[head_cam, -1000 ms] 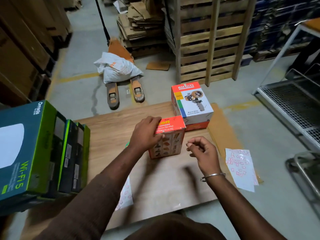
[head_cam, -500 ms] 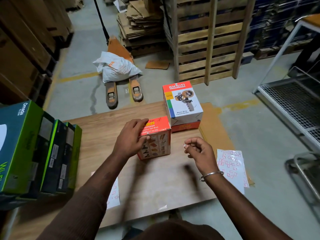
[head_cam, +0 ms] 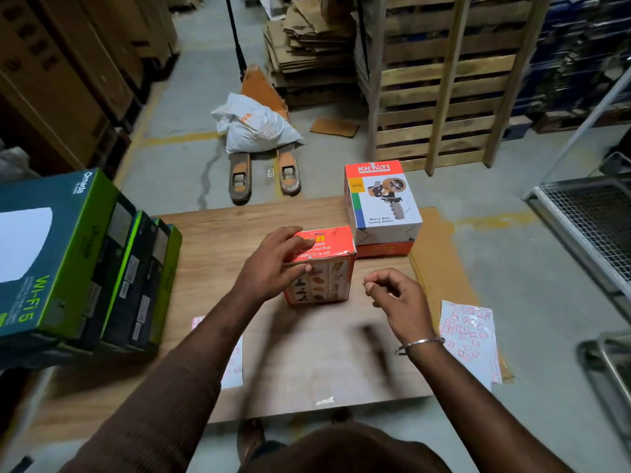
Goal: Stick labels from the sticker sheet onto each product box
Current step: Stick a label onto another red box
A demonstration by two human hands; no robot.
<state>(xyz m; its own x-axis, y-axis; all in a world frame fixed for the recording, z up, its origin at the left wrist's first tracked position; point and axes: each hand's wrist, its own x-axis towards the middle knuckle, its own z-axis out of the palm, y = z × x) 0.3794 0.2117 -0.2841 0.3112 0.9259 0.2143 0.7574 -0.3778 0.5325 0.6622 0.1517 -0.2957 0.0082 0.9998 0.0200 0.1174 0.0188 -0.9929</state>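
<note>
A small orange product box (head_cam: 321, 268) with pictures on its front stands on the wooden table (head_cam: 307, 363). My left hand (head_cam: 269, 271) grips it, fingers over the top and thumb on the front face. Just right of the box my right hand (head_cam: 392, 302) hovers, thumb and forefinger pinched on a small label that I can barely make out. One sticker sheet (head_cam: 469, 339) with red-edged labels lies at the table's right edge. Another sticker sheet (head_cam: 234, 368) is partly hidden under my left arm.
A white and orange carton sealer box (head_cam: 382, 203) sits on a second orange box behind the held one. Green Wi-Fi boxes (head_cam: 68, 261) stand in a row at the left. Beyond the table are a pallet jack (head_cam: 263, 172), wooden pallets (head_cam: 444, 83) and a wire cage (head_cam: 590, 227).
The view swayed left and back. Both hands stay where they were at the orange box.
</note>
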